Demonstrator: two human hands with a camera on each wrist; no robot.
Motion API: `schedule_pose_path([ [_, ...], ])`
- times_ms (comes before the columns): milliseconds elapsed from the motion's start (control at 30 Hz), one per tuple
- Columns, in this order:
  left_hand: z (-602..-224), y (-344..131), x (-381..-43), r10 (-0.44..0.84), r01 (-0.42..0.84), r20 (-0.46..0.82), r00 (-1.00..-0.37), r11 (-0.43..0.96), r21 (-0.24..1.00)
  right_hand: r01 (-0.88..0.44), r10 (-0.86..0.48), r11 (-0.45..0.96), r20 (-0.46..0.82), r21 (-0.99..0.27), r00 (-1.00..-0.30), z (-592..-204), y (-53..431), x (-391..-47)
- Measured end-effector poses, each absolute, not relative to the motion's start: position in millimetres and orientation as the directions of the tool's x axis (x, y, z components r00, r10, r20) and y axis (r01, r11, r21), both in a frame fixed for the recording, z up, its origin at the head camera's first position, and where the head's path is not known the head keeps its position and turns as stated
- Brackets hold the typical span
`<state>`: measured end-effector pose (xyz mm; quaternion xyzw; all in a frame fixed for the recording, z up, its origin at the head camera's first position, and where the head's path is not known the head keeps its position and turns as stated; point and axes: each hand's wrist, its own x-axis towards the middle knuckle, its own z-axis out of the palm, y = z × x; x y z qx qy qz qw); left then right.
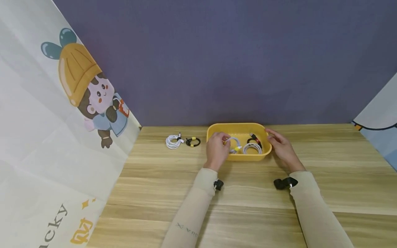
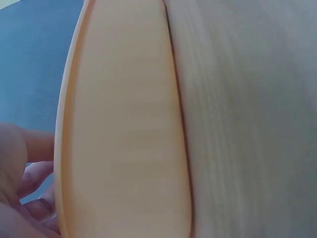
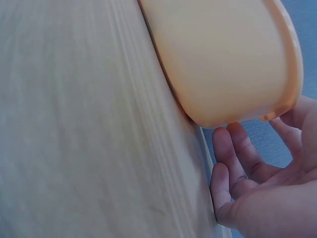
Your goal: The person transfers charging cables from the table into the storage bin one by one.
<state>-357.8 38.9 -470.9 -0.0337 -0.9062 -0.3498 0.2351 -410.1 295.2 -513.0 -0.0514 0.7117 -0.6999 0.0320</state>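
Note:
A yellow plastic bin (image 1: 248, 157) stands on the wooden table by the dark back panel. My left hand (image 1: 218, 150) reaches over its left part and pinches a coiled white cable (image 1: 237, 142) with a yellow tie. In the left wrist view, the bin's wall hides the fingertips of that hand (image 2: 25, 183). At the bin's right end, my right hand (image 1: 281, 148) holds the rim with thumb and fingers; the right wrist view shows its lower fingers (image 3: 225, 144) near the end wall. Also inside the bin are another pale coiled cable (image 1: 252, 148) and a black cable (image 1: 255, 139).
Left of the bin, a coiled white cable (image 1: 174, 141) and a small coiled black cable (image 1: 193, 142) with yellow ties lie side by side on the table (image 1: 248, 206). The dark panel (image 1: 217, 62) rises along the table's back edge, and a printed white sheet (image 1: 46, 144) borders the left.

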Motion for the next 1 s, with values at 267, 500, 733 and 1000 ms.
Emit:
schedule_pose_path([
  [267,-465.5,38.0,-361.7,-0.019,0.197,0.359,-0.933,0.808,0.556,-0.039,-0.122,0.039,0.034,-0.999,-0.992,-513.1,297.4,-410.1],
  [500,-465.0,37.9,-367.1,0.014,0.16,0.272,-0.962,0.837,0.523,-0.043,-0.117,0.098,0.031,-0.994,-0.993,-512.7,298.7,-409.3],
  [733,-462.3,40.1,-373.4,0.062,0.158,0.214,-0.975,0.871,0.466,-0.026,-0.126,0.057,0.018,-0.998,-0.992,-512.1,298.1,-408.3],
  [1000,-463.9,45.0,-383.5,0.09,0.144,0.149,-0.985,0.899,0.414,-0.033,-0.123,0.03,0.03,-0.999,-0.992,-512.1,297.6,-408.2],
])
